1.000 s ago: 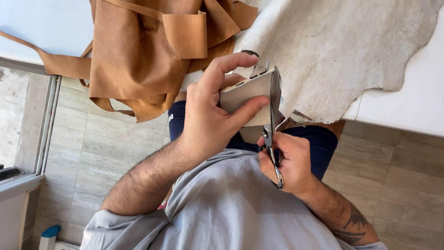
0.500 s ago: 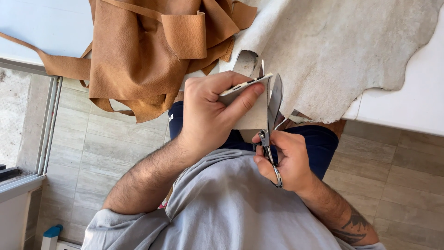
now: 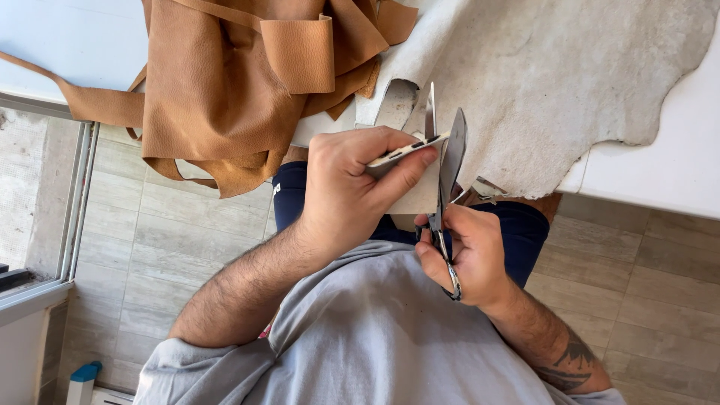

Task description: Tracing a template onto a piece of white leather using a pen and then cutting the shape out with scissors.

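Observation:
My left hand (image 3: pixel 352 187) pinches a flat grey leather piece (image 3: pixel 416 196) edge-on between thumb and fingers, in front of my chest. My right hand (image 3: pixel 469 255) grips a pair of scissors (image 3: pixel 446 161) by the handles. The blades point away from me and stand apart, with the edge of the piece between them. Just beyond the blades a large pale grey hide (image 3: pixel 555 82) lies on the white table (image 3: pixel 660 172), its edge hanging over the rim.
A heap of tan leather (image 3: pixel 232 82) with loose strips hangs over the table edge at the upper left. Below are a tiled floor (image 3: pixel 142 247), a window sill at the left, and a small white bottle with a blue cap (image 3: pixel 81 381).
My left hand has turned the grey piece from facing me to edge-on. The scissors have risen and their blades have spread apart around the piece's edge.

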